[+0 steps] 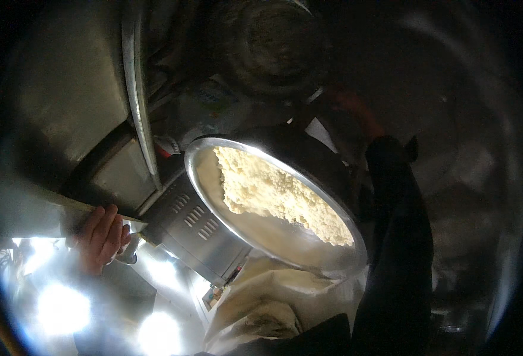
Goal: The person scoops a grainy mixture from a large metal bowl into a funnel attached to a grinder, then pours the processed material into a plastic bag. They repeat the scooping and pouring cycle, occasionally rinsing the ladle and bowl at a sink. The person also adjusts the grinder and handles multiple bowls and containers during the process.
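Deep shadow swallows the top and right side, where a large round shape (279, 44) is hard to make out. A dark sleeve (395, 237) rises from the lower edge, blocking what lies behind it; the right hand (356, 110) beyond is so dim that I cannot tell its grip, or whether it touches anything. Glare hides the left wrist.

In the middle, between the two hands, a wide metal bowl (261, 234) tilts steeply, its shiny rim sloping down to the right. Pale yellow, crumbly food (273, 190) clings along its upper side in a thick, lumpy band.

The bowl partly covers a slotted metal box (199, 228). Creased pale cloth (267, 285) lies below. A metal rail (137, 101) runs upper left. The left hand (102, 237) has its fingers bent over a metal edge (83, 205).
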Demonstrator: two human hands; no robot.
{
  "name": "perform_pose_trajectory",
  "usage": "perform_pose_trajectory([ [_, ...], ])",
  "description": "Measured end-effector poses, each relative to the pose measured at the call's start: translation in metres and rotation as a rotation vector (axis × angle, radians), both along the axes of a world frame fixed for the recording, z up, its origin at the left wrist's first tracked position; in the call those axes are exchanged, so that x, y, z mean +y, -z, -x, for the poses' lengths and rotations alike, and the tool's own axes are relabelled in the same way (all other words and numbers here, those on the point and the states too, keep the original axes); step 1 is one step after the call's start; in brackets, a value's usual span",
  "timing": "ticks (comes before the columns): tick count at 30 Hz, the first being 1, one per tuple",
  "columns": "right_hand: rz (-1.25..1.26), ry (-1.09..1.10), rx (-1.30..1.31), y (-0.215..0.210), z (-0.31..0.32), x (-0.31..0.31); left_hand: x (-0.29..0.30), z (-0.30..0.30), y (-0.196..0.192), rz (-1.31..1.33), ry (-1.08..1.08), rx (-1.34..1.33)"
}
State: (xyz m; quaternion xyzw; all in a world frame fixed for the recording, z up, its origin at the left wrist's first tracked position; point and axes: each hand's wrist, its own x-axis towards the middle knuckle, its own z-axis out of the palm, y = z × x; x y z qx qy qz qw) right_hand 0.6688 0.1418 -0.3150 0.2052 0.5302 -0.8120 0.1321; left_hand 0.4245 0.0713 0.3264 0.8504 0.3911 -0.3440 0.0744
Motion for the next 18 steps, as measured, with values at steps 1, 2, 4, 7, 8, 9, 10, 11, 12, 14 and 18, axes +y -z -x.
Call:
perform_pose_trajectory([
  [1, 0.043, 0.026, 0.038, 0.006, 0.004, -0.004, 0.001, 0.0, 0.0, 0.005, 0.0, -0.001],
  [2, 0.106, 0.039, 0.046, 0.013, 0.006, -0.008, 0.003, -0.001, -0.001, 0.028, 0.003, 0.003],
  [4, 0.249, 0.05, 0.032, 0.024, 0.013, -0.016, 0.004, -0.001, -0.001, 0.045, -0.005, -0.005],
  [7, -0.246, -0.031, 0.004, 0.031, 0.025, -0.014, 0.004, 0.0, 0.001, -0.001, 0.001, -0.022],
  [8, -0.485, -0.123, -0.037, 0.031, 0.03, -0.007, 0.004, -0.001, 0.003, -0.008, 0.018, -0.026],
  [9, -0.677, -0.051, -0.057, 0.027, 0.035, 0.0, 0.005, -0.001, 0.003, -0.006, 0.059, -0.038],
  [10, -0.829, -0.024, -0.113, 0.025, 0.046, 0.018, 0.004, -0.002, 0.004, -0.044, 0.08, -0.062],
  [11, -0.984, -0.089, -0.148, 0.024, 0.048, 0.043, 0.005, -0.003, 0.004, -0.047, 0.059, -0.061],
  [12, -1.137, -0.154, -0.188, 0.02, 0.051, 0.07, 0.004, -0.004, 0.007, -0.091, 0.016, -0.074],
  [14, -1.061, -0.04, -0.235, 0.004, 0.034, 0.112, 0.004, -0.008, 0.007, -0.074, -0.069, -0.04],
  [18, -0.464, 0.574, -0.243, -0.054, -0.029, 0.159, -0.004, -0.003, 0.007, -0.117, -0.088, -0.056],
])
